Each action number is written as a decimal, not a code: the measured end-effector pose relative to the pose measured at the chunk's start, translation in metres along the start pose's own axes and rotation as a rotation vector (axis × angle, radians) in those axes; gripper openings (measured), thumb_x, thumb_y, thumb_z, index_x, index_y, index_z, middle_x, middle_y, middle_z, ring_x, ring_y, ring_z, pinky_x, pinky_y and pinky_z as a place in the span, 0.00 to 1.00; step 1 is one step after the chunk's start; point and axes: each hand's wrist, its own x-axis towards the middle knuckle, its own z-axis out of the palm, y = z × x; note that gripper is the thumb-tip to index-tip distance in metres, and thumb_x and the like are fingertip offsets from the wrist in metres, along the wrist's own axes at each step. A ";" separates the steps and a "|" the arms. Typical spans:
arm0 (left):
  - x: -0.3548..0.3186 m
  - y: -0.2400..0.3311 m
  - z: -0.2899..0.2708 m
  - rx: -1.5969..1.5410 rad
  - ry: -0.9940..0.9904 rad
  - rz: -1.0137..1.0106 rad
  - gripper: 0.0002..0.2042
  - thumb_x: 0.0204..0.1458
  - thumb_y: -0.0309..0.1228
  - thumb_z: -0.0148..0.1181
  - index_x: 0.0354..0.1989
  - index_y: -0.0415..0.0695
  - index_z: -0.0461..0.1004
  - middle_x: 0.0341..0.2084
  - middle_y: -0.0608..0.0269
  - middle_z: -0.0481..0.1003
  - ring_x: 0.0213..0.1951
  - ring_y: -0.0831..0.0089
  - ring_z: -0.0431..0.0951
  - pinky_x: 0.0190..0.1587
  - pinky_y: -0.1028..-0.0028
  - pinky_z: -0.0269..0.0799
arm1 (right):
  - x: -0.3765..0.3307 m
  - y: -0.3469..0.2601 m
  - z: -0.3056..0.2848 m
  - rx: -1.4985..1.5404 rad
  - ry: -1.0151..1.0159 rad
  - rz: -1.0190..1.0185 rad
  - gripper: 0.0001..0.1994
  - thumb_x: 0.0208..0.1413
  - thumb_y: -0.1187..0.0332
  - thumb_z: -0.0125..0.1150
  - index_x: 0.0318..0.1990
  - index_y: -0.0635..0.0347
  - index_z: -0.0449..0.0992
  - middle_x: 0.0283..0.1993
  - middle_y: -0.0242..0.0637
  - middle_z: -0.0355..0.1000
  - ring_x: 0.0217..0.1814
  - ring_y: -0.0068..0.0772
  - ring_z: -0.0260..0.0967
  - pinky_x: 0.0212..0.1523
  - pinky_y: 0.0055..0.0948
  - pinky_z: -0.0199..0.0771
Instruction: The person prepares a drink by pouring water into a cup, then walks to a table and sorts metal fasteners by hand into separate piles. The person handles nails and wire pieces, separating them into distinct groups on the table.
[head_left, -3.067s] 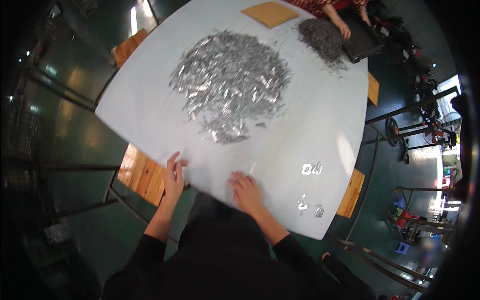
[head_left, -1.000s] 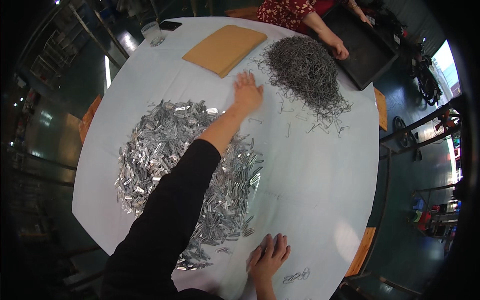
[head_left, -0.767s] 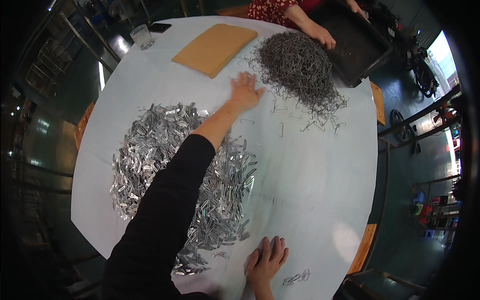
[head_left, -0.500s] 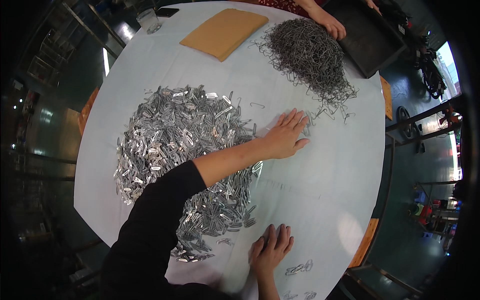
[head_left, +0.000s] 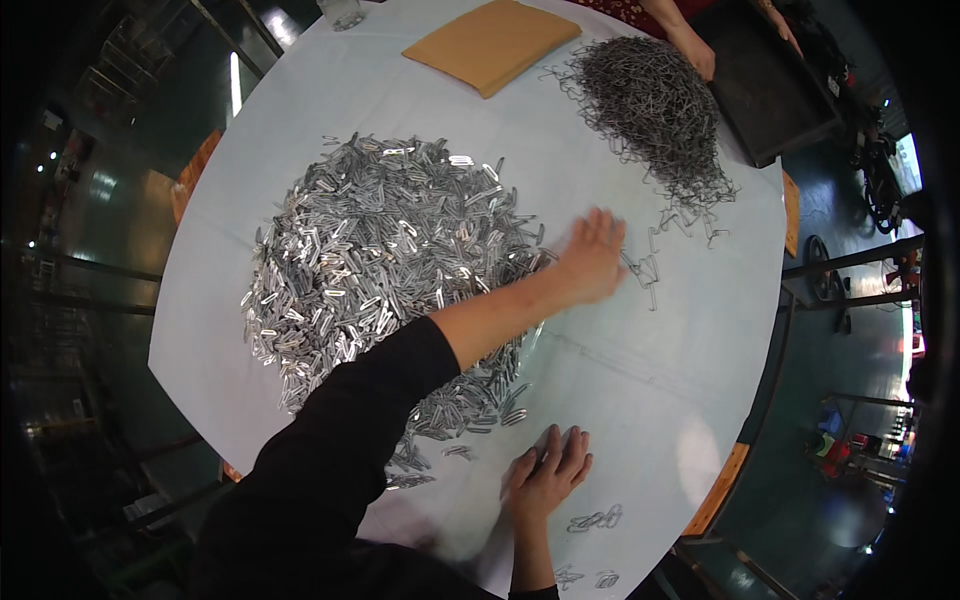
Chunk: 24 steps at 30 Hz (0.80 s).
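Observation:
My left hand [head_left: 593, 262], blurred by motion, reaches across the table palm down with its fingers stretched out. Several loose bent wire hooks [head_left: 642, 268] lie just right of its fingertips. Under and beside my left forearm spreads a big heap of small silvery oblong wire clips [head_left: 370, 240]. Nearer to me, my right hand [head_left: 548, 478] rests palm down on the white tabletop [head_left: 640, 400], fingers extended and nothing seen in them. To its lower right is a small group of wire clips [head_left: 597, 519]. Whatever may be under either palm is hidden.
A tangled heap of dark wire hooks [head_left: 650, 110] sits at the far right. Another person's hand [head_left: 692, 52] touches its edge, beside a black tray [head_left: 765, 85]. A brown envelope-like packet [head_left: 492, 45] and a clear glass [head_left: 342, 14] are at the far edge.
The whole view has shifted, so the table's contents appear farther right and higher. More of the loose hooks beside my left hand now show. My right hand stays on the table.

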 end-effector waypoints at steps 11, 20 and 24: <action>0.090 -0.030 -0.003 0.043 0.485 -0.091 0.18 0.55 0.34 0.51 0.53 0.39 0.70 0.57 0.53 0.68 0.59 0.57 0.66 0.59 0.56 0.61 | 0.038 0.017 -0.022 0.241 0.083 -0.104 0.23 0.52 0.64 0.57 0.57 0.58 0.69 0.63 0.52 0.60 0.70 0.57 0.51 0.67 0.57 0.40; 0.083 0.016 0.028 -0.134 0.041 0.368 0.18 0.57 0.34 0.50 0.54 0.39 0.68 0.60 0.54 0.63 0.64 0.59 0.58 0.61 0.50 0.56 | 0.351 0.178 -0.020 0.133 0.362 -0.169 0.18 0.57 0.69 0.54 0.56 0.58 0.69 0.62 0.52 0.60 0.65 0.56 0.56 0.63 0.45 0.59; 0.107 0.013 0.024 -0.007 0.238 0.119 0.19 0.57 0.31 0.49 0.56 0.39 0.67 0.62 0.53 0.61 0.64 0.57 0.58 0.63 0.49 0.53 | 0.442 0.181 0.006 0.035 0.281 -0.059 0.20 0.61 0.59 0.50 0.58 0.55 0.69 0.64 0.49 0.60 0.66 0.53 0.56 0.64 0.51 0.56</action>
